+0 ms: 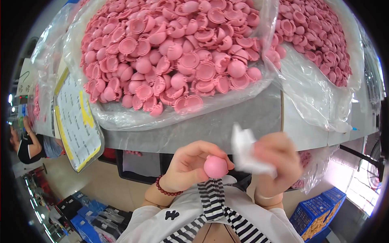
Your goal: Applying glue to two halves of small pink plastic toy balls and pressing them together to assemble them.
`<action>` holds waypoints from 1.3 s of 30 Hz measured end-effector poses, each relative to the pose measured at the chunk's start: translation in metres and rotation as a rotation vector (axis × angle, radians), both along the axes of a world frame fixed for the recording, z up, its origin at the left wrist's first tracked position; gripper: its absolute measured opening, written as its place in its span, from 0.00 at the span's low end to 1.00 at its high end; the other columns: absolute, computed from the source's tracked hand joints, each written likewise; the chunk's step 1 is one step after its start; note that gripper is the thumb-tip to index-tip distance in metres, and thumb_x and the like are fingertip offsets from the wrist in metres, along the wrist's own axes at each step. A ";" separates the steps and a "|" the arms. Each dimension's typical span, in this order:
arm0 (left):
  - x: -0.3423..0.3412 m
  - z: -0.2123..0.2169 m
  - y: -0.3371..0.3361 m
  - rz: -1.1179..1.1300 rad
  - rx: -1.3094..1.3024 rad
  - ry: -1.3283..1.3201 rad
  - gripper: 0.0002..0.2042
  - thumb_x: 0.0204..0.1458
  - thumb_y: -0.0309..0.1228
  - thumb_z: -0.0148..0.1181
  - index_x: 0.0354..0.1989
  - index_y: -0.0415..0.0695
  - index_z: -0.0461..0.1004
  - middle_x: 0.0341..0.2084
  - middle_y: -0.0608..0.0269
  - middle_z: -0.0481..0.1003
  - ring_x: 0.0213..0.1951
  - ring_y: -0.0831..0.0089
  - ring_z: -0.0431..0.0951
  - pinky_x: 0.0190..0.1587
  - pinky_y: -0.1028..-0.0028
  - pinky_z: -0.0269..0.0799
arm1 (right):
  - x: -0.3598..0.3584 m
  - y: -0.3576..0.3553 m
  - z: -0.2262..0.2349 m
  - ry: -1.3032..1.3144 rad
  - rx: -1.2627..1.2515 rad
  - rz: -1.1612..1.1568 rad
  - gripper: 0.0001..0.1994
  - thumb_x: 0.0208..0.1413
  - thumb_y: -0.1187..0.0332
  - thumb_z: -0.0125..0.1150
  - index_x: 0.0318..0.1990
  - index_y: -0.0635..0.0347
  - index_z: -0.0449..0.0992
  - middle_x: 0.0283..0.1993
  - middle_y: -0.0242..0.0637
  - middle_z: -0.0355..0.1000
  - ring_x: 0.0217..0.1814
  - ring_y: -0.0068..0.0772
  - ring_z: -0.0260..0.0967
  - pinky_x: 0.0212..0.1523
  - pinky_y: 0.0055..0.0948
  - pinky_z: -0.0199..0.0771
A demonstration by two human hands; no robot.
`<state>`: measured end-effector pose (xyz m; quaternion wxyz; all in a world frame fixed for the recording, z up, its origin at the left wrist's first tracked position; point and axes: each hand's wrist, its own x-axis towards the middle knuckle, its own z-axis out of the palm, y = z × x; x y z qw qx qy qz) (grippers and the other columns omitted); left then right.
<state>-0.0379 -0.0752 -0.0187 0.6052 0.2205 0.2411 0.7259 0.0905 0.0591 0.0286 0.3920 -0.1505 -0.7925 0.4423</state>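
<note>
A round pink plastic shell (215, 167) is pinched between the thumb and fingers of my left hand (187, 164), in front of my chest. My right hand (279, 158), smeared by motion, grips a crumpled white cloth or tissue (248, 152) just to the right of the shell. The two hands are apart, and the white piece does not touch the shell. Past my hands, a heap of similar pink shells (174, 52), some domed and some showing their hollow side, lies on clear plastic sheeting (178, 119) on the table.
A second heap of pink pieces (316, 36) lies in clear plastic at the far right. A yellow-edged sheet in a sleeve (77, 121) stands at the left. Blue crates (314, 216) are low at the right, dark bins (95, 218) low at the left. Another person (34, 141) sits far left.
</note>
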 end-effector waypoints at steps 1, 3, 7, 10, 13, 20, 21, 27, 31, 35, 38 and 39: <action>0.003 0.003 -0.003 0.048 -0.080 -0.005 0.19 0.46 0.27 0.57 0.47 0.35 0.62 0.41 0.56 0.69 0.45 0.70 0.69 0.48 0.72 0.64 | -0.007 0.000 -0.003 -0.005 0.160 0.160 0.15 0.32 0.76 0.59 0.34 0.62 0.76 0.37 0.39 0.70 0.36 0.38 0.67 0.33 0.29 0.68; 0.004 -0.005 -0.011 0.081 -0.083 0.093 0.20 0.45 0.22 0.56 0.49 0.37 0.63 0.43 0.60 0.69 0.46 0.74 0.68 0.48 0.74 0.64 | -0.019 -0.009 0.003 -0.064 0.178 0.301 0.15 0.32 0.69 0.62 0.33 0.61 0.76 0.41 0.38 0.69 0.39 0.39 0.67 0.36 0.30 0.68; 0.007 -0.005 -0.017 0.121 -0.266 0.275 0.21 0.44 0.24 0.58 0.49 0.37 0.63 0.42 0.62 0.70 0.44 0.77 0.69 0.46 0.76 0.64 | -0.020 -0.009 -0.009 0.005 0.366 0.309 0.11 0.35 0.71 0.59 0.31 0.60 0.76 0.38 0.36 0.71 0.39 0.35 0.69 0.39 0.26 0.67; 0.011 -0.004 -0.010 0.108 -0.202 0.129 0.20 0.45 0.26 0.58 0.48 0.36 0.63 0.42 0.60 0.70 0.43 0.76 0.70 0.46 0.76 0.64 | -0.010 -0.014 -0.007 -0.009 0.473 0.205 0.09 0.36 0.74 0.57 0.30 0.58 0.77 0.36 0.33 0.72 0.40 0.30 0.70 0.38 0.23 0.68; 0.013 0.007 0.000 0.242 -0.108 0.084 0.20 0.47 0.28 0.57 0.47 0.35 0.63 0.43 0.57 0.69 0.44 0.74 0.70 0.46 0.75 0.65 | -0.003 -0.016 -0.014 0.022 0.587 0.163 0.10 0.36 0.75 0.57 0.31 0.59 0.77 0.34 0.33 0.73 0.40 0.29 0.70 0.35 0.22 0.68; -0.002 0.002 0.003 0.257 0.004 -0.038 0.22 0.49 0.35 0.56 0.49 0.37 0.60 0.43 0.48 0.68 0.46 0.67 0.70 0.51 0.70 0.63 | 0.006 -0.002 -0.012 -0.210 0.605 0.168 0.09 0.32 0.78 0.56 0.27 0.66 0.75 0.31 0.39 0.72 0.40 0.36 0.70 0.40 0.29 0.71; -0.005 0.001 0.002 0.252 0.010 -0.028 0.23 0.48 0.36 0.56 0.49 0.36 0.60 0.43 0.48 0.68 0.46 0.66 0.70 0.51 0.69 0.63 | 0.006 0.008 -0.021 -0.260 0.602 0.090 0.10 0.31 0.78 0.56 0.27 0.67 0.75 0.31 0.39 0.72 0.39 0.38 0.70 0.41 0.31 0.71; -0.030 0.018 -0.030 0.481 0.030 0.388 0.23 0.45 0.37 0.60 0.44 0.34 0.62 0.37 0.50 0.70 0.40 0.64 0.72 0.43 0.69 0.66 | -0.008 0.038 -0.012 -0.782 0.591 -0.362 0.20 0.51 0.62 0.50 0.50 0.65 0.65 0.52 0.47 0.61 0.56 0.49 0.55 0.57 0.41 0.50; -0.084 0.026 -0.067 1.445 -0.576 1.454 0.13 0.44 0.26 0.56 0.39 0.34 0.68 0.34 0.56 0.72 0.34 0.68 0.71 0.39 0.72 0.66 | -0.019 0.024 -0.004 -0.804 0.658 -0.513 0.23 0.49 0.60 0.50 0.52 0.63 0.63 0.55 0.47 0.58 0.54 0.50 0.53 0.56 0.38 0.48; -0.135 0.038 -0.109 1.299 -1.216 1.783 0.11 0.46 0.28 0.54 0.39 0.40 0.70 0.34 0.54 0.72 0.37 0.60 0.70 0.42 0.67 0.63 | -0.007 0.027 -0.013 -0.656 0.380 -0.319 0.23 0.46 0.64 0.53 0.51 0.63 0.64 0.49 0.47 0.63 0.49 0.47 0.56 0.52 0.38 0.52; -0.146 0.034 -0.101 1.248 -1.218 1.828 0.11 0.46 0.28 0.53 0.39 0.40 0.71 0.37 0.53 0.72 0.40 0.61 0.70 0.44 0.67 0.63 | -0.017 0.027 -0.008 -0.648 0.562 -0.377 0.20 0.46 0.67 0.54 0.47 0.66 0.66 0.46 0.46 0.65 0.47 0.46 0.58 0.50 0.36 0.55; -0.145 0.031 -0.092 1.354 -1.099 1.931 0.10 0.46 0.26 0.53 0.38 0.39 0.72 0.38 0.53 0.72 0.41 0.61 0.71 0.45 0.67 0.62 | -0.016 0.025 -0.004 -0.679 0.644 -0.396 0.19 0.45 0.68 0.54 0.45 0.67 0.68 0.45 0.45 0.66 0.45 0.46 0.60 0.48 0.35 0.57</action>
